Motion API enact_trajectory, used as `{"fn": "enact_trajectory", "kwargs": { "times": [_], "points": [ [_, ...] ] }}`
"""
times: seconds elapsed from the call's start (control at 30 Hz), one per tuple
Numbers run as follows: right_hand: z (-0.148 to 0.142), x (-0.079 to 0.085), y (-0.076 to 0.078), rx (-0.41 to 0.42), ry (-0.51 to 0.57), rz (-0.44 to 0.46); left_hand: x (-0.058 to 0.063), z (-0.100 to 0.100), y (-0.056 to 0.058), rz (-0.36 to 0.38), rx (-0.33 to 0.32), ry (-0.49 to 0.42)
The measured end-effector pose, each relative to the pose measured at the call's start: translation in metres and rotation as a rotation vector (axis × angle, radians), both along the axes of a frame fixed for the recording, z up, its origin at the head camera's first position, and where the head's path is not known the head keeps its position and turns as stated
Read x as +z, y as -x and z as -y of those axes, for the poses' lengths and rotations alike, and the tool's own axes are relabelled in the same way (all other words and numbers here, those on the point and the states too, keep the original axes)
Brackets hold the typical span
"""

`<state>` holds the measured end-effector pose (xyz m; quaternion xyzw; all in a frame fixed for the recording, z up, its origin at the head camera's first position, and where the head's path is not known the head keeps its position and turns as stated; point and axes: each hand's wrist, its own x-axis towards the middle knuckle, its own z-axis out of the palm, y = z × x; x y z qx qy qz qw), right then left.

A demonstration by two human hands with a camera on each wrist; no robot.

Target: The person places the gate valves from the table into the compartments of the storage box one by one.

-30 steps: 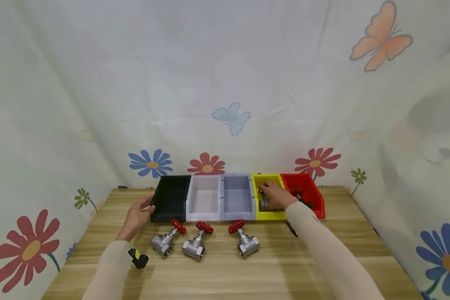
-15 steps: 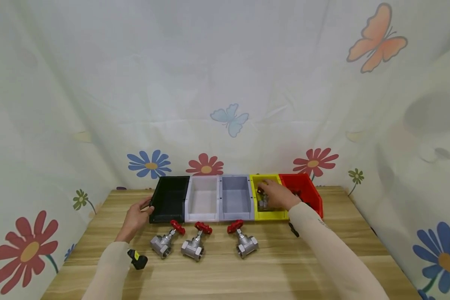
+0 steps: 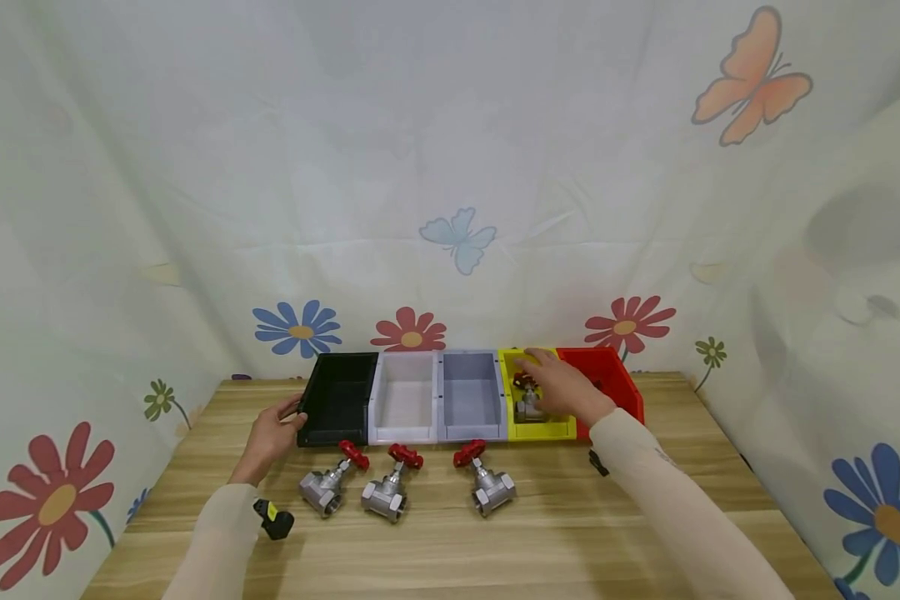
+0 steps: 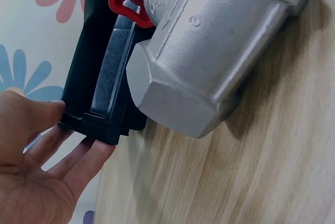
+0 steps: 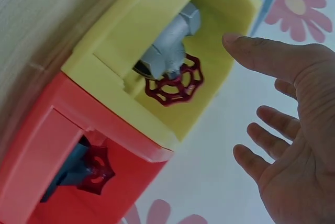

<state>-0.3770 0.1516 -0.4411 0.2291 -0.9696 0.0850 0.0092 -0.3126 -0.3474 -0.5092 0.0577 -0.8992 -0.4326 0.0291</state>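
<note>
My left hand holds the left edge of the black bin. In the left wrist view, its thumb lies at the rim and the fingers reach under the outside of the black wall. My right hand hovers over the yellow bin. Its fingers are loosely spread and hold nothing, as the right wrist view shows. Below it, a silver valve with a dark red handwheel rests inside the yellow bin. Another valve with a red wheel lies in the red bin.
A white bin and a grey bin stand in the row between black and yellow. Three silver valves with red handwheels, left, middle and right, lie on the wooden table before them. A patterned curtain hangs behind.
My right hand has let go of the valve in the yellow bin and drawn back a little to the right, uncovering more of it. The left hand keeps its place on the black bin.
</note>
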Motion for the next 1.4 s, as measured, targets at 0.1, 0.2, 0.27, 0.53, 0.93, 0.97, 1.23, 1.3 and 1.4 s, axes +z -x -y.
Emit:
{"fn": "enact_trajectory", "kwargs": {
  "times": [0.1,0.2,0.27,0.53,0.93,0.97,1.23,1.3,1.4],
  "points": [
    [-0.001,0.004,-0.004,0.005,-0.009,-0.021,0.000,0.000,0.000,-0.006,0.005,0.003],
    [-0.001,0.008,-0.008,0.009,-0.015,-0.028,0.000,0.001,0.001,-0.009,0.007,0.004],
    [-0.002,0.009,-0.010,0.013,-0.016,-0.033,0.000,0.001,0.001,-0.006,0.005,0.001],
    [-0.003,0.016,-0.025,0.064,0.004,-0.086,-0.002,0.002,0.002,0.001,-0.005,-0.014],
    [-0.001,0.025,-0.048,0.178,-0.017,-0.190,-0.001,0.001,0.001,0.008,0.001,-0.014],
    [0.000,0.025,-0.050,0.185,-0.018,-0.199,-0.001,0.001,0.001,0.010,0.002,-0.015],
    [0.005,0.027,-0.064,0.245,0.005,-0.281,-0.003,0.002,0.003,0.010,-0.001,-0.024],
    [0.006,0.026,-0.067,0.257,0.001,-0.296,-0.003,0.002,0.004,0.012,0.002,-0.028],
    [0.007,0.023,-0.071,0.269,0.001,-0.289,-0.004,0.002,0.004,0.014,0.003,-0.037]
  ]
}}
